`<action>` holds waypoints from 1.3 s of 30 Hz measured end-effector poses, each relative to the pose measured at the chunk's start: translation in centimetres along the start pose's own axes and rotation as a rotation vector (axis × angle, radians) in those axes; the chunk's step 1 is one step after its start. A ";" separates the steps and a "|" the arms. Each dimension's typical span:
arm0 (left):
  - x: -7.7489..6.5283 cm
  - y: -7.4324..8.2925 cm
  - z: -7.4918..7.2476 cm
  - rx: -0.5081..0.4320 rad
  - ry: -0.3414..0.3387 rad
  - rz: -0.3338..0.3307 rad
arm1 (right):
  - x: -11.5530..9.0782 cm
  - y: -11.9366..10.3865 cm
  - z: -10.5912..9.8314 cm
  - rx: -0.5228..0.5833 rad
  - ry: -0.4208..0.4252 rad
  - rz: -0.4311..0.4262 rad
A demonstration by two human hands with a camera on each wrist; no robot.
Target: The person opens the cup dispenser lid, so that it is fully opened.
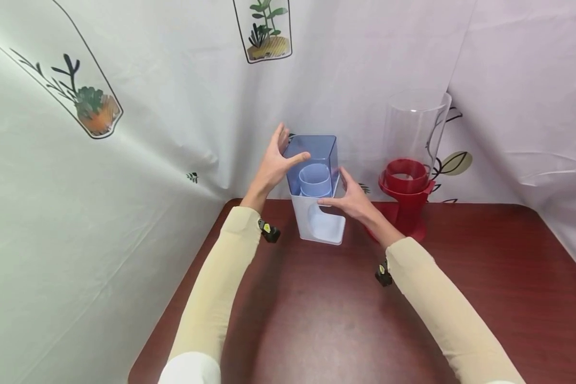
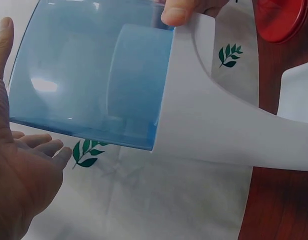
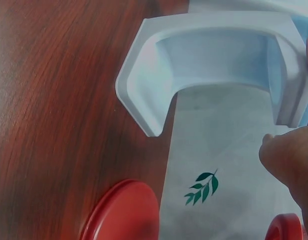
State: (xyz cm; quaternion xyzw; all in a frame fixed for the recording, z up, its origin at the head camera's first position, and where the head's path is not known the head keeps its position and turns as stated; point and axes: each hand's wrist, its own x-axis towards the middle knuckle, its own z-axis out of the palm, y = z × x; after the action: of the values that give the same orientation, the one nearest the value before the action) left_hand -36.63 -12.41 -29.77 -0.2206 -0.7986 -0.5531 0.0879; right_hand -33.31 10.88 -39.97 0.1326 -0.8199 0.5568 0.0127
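Note:
A dispenser stands upright, with a translucent blue container [image 1: 319, 151] on top of a white C-shaped base [image 1: 304, 221]. A round cup-like part [image 1: 315, 181] shows through the blue wall. My right hand [image 1: 355, 200] grips the dispenser on its right side, thumb across the front where blue meets white. In the left wrist view, that thumb [image 2: 176, 14] lies right at the seam. Around the container's upper left is my left hand [image 1: 273, 164], thumb and fingers spread and mostly straight. Its thumb overlaps the blue front in the head view.
To the right stands a red dispenser [image 1: 408, 205] with a tall clear cylinder [image 1: 415, 130]. Its red round foot [image 3: 126, 215] is close to my right wrist. The dark wood table [image 1: 317, 320] meets a white patterned curtain [image 1: 197, 106] at the back and left.

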 end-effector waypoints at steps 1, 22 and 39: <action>0.1 -0.1 0.1 0.011 0.001 -0.004 | 0.1 0.0 0.1 0.002 -0.001 0.002; 0.2 -1.4 0.8 0.130 -0.013 -0.100 | 0.3 0.1 0.5 0.106 -0.027 0.058; 0.1 -1.8 1.1 0.125 0.020 -0.077 | 0.1 0.2 0.6 0.069 -0.013 0.068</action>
State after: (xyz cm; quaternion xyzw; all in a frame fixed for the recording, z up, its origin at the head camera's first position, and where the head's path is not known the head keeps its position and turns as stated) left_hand -37.48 -11.93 -31.67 -0.1779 -0.8386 -0.5072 0.0882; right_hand -33.38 10.41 -40.36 0.1086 -0.8043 0.5840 -0.0163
